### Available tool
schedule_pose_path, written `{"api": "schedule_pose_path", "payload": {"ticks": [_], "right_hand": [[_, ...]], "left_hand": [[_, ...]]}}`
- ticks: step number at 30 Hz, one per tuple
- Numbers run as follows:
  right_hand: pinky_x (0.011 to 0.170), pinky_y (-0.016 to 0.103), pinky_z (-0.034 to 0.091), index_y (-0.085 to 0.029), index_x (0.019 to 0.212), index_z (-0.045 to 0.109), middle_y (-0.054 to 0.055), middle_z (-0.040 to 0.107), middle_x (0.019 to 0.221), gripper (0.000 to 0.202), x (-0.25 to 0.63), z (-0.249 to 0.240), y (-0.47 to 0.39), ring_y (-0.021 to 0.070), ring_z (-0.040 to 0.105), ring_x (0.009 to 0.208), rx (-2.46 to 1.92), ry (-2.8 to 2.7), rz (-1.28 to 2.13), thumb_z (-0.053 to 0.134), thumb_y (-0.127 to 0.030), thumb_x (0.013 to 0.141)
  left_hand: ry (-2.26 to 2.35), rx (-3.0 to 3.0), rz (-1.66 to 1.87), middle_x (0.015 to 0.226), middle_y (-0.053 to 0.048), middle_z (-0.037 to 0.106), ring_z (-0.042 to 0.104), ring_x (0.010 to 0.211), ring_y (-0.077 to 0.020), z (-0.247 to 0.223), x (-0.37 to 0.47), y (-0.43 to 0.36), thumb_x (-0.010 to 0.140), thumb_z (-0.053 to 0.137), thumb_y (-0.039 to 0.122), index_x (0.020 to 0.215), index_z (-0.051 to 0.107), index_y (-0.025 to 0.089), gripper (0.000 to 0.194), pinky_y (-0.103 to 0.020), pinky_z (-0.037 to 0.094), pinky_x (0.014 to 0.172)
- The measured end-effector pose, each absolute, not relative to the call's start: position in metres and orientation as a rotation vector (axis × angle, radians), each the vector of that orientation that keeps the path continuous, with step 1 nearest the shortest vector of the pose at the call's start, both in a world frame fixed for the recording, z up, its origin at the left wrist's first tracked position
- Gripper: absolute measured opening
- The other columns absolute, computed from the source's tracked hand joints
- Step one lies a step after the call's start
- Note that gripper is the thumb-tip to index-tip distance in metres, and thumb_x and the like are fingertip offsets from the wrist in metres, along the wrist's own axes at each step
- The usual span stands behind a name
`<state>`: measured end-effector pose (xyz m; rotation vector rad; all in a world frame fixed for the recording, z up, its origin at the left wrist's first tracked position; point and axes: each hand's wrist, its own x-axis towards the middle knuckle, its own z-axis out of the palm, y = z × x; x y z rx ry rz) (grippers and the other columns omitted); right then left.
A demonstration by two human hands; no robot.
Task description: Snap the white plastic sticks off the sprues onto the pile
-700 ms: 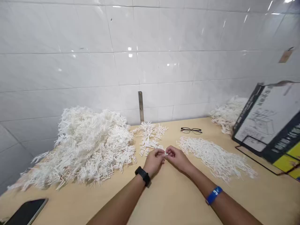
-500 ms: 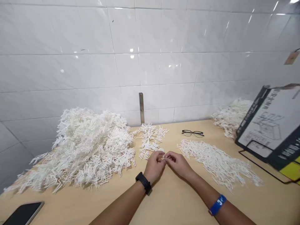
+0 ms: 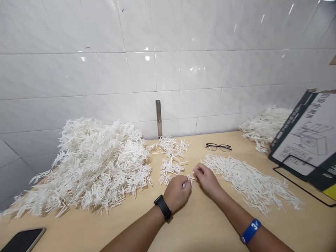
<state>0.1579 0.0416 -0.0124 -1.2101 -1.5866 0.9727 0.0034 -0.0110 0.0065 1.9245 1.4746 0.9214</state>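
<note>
Left hand (image 3: 177,193): fingers curled round a white tuft (image 3: 191,180), ends poking out rightward. Right hand (image 3: 208,180): just beside, fingers drawn together, no strand visible between them. Loose strands (image 3: 246,179) lie right of both, right hand nearer; long axis slants from wall side toward near right. Tan counter (image 3: 199,227), tiled wall (image 3: 105,75) behind.
</note>
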Motion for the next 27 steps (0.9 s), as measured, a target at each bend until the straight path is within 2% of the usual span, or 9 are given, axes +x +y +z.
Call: {"api": "schedule_pose_path", "payload": {"ticks": [4,6,7,9,12,14,17,21,27], "right_hand": [[0.055,0.026,0.035,-0.021,0.07,0.051,-0.001,0.054,0.059,0.019,0.189,-0.004,0.058,0.015,0.048,0.054,-1.498,-1.576,0.61,0.051,-0.037,0.08],[0.057,0.026,0.034,-0.021,0.084,0.059,0.0,0.058,0.065,0.012,0.202,0.004,0.06,0.0162,0.05,0.058,-1.603,-1.616,0.4,0.053,-0.029,0.077],[0.057,0.026,0.035,-0.021,0.093,0.061,0.001,0.059,0.069,0.019,0.205,0.007,0.059,0.0165,0.051,0.06,-1.622,-1.624,0.329,0.052,-0.026,0.077],[0.058,0.026,0.035,-0.021,0.1,0.06,0.002,0.061,0.074,0.024,0.203,0.015,0.052,0.0166,0.052,0.062,-1.595,-1.626,0.275,0.049,-0.024,0.079],[0.056,0.026,0.035,-0.02,0.082,0.059,0.001,0.058,0.068,0.019,0.188,0.022,0.036,0.0157,0.05,0.061,-1.453,-1.709,0.419,0.045,-0.031,0.087],[0.057,0.026,0.035,-0.02,0.075,0.059,0.001,0.057,0.065,0.024,0.176,0.022,0.028,0.0153,0.05,0.061,-1.314,-1.837,0.555,0.045,-0.034,0.089],[0.06,0.026,0.037,-0.019,0.08,0.063,0.001,0.06,0.07,0.02,0.166,0.018,0.024,0.0146,0.05,0.064,-1.182,-2.007,0.666,0.049,-0.031,0.087],[0.058,0.025,0.035,-0.019,0.085,0.067,0.001,0.061,0.074,0.02,0.162,0.012,0.026,0.013,0.048,0.063,-1.145,-2.106,0.734,0.055,-0.034,0.084],[0.054,0.023,0.032,-0.018,0.078,0.058,-0.004,0.051,0.062,0.023,0.158,0.009,0.022,0.0116,0.043,0.059,-1.148,-2.079,0.924,0.064,-0.041,0.078]], "left_hand": [[1.463,1.759,0.977,0.067,-0.001,0.056,0.049,0.066,-0.0141,0.006,0.0,-0.01,0.086,0.048,0.036,0.065,0.054,0.017,0.029,-0.026,0.035,0.063],[1.434,1.702,1.001,0.082,-0.004,0.065,0.056,0.077,-0.0166,0.005,-0.001,-0.008,0.083,0.054,0.035,0.078,0.063,0.017,0.021,-0.028,0.042,0.071],[1.407,1.695,1.019,0.091,-0.005,0.067,0.058,0.084,-0.0178,0.004,-0.002,-0.007,0.082,0.055,0.032,0.085,0.066,0.017,0.018,-0.029,0.044,0.077],[1.32,1.691,1.06,0.11,-0.008,0.066,0.06,0.092,-0.0183,0.0,-0.003,-0.004,0.081,0.054,0.024,0.098,0.068,0.018,0.023,-0.031,0.046,0.085],[1.173,1.591,1.104,0.128,-0.012,0.057,0.062,0.086,-0.0151,-0.007,-0.004,-0.001,0.083,0.044,0.014,0.112,0.065,0.017,0.036,-0.031,0.052,0.079],[1.133,1.512,1.127,0.128,-0.014,0.055,0.063,0.08,-0.0133,-0.011,-0.004,0.001,0.083,0.042,0.009,0.115,0.063,0.015,0.039,-0.029,0.054,0.071],[1.171,1.469,1.165,0.12,-0.014,0.06,0.064,0.08,-0.0125,-0.011,-0.005,0.002,0.082,0.043,0.006,0.111,0.066,0.013,0.038,-0.028,0.055,0.074],[1.257,1.519,1.143,0.099,-0.008,0.069,0.063,0.078,-0.014,-0.005,-0.005,0.001,0.081,0.046,0.01,0.103,0.07,0.015,0.033,-0.028,0.052,0.078],[1.32,1.674,1.094,0.082,-0.003,0.069,0.06,0.079,-0.0157,-0.001,-0.005,-0.001,0.08,0.047,0.017,0.079,0.069,0.016,0.022,-0.025,0.045,0.073]]}}
